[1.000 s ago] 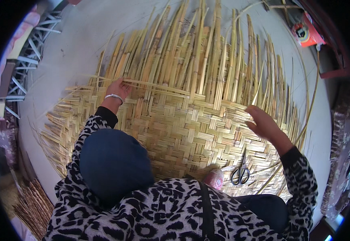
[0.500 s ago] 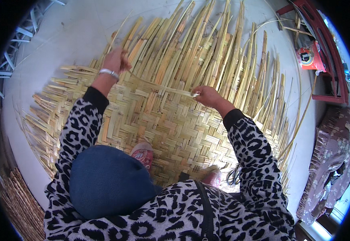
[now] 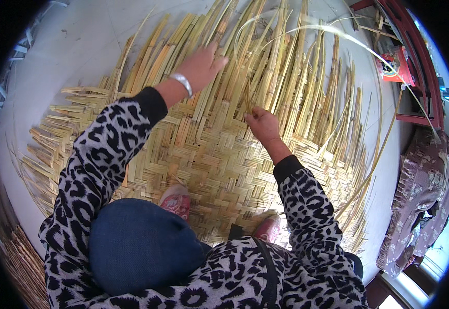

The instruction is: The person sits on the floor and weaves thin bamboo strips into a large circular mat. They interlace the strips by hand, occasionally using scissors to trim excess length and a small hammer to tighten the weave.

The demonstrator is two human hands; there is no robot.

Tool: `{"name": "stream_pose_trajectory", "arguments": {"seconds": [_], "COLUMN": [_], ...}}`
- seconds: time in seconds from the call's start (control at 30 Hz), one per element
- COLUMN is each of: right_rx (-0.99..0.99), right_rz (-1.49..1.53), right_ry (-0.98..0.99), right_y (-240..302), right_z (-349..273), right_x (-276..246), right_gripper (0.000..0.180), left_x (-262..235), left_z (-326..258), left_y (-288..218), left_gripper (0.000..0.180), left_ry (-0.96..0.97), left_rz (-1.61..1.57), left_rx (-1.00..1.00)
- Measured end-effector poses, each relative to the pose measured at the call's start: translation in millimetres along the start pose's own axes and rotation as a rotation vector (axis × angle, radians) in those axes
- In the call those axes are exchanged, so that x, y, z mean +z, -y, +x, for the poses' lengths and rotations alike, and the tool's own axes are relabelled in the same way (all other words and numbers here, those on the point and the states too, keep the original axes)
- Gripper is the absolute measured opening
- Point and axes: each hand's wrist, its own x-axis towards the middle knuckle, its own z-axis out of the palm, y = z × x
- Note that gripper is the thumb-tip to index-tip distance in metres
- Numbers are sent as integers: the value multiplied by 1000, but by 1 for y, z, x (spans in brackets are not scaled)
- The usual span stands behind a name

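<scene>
A large woven mat of split reeds point(image 3: 209, 170) lies on the floor under me, its unwoven reed ends fanning out at the far side. Over those loose ends, my left hand point(image 3: 199, 68) hovers with fingers apart, holding nothing. Close to the middle of the mat, my right hand point(image 3: 263, 125) pinches the end of a thin, flexible reed strip point(image 3: 246, 95). From there the strip rises, loops above the far reed ends and seems to sweep toward the right; its course is blurred by motion.
My red shoes point(image 3: 268, 229) stand on the mat. At the right are a dark red wooden frame point(image 3: 430, 92), a red packet point(image 3: 395, 66) and a patterned brown cloth point(image 3: 420, 201). Brown stalks point(image 3: 28, 268) lie at lower left; metal legs point(image 3: 21, 49) stand at far left.
My left hand has let go of the strip and moved right. My right hand still grips it, and the strip has swung up from stretched between both hands into a loop.
</scene>
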Motion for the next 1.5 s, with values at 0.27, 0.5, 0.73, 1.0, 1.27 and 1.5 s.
{"name": "stream_pose_trajectory", "arguments": {"seconds": [0.27,0.5,0.73,1.0,1.27,1.5], "right_rx": [97,157,155,178,-16,-189], "right_rz": [233,527,490,490,292,161], "right_ry": [-19,37,57,65,14,139], "right_y": [-12,-3,-5,-6,-12,-15], "right_z": [-4,-13,-14,-11,-7,-5], "right_x": [0,-14,-17,-16,1,-9], "right_gripper": [37,34,34,33,20,24], "left_x": [63,69,90,73,58,58], "left_z": [-19,15,-1,6,-1,-7], "left_y": [22,25,-3,-17,-35,-26], "left_gripper": [39,48,56,46,58,64], "left_ry": [339,412,132,591,663,532], "left_rz": [282,-22,-1096,-1285,-1007,-959], "left_rx": [-165,-159,-601,-712,-481,-467]}}
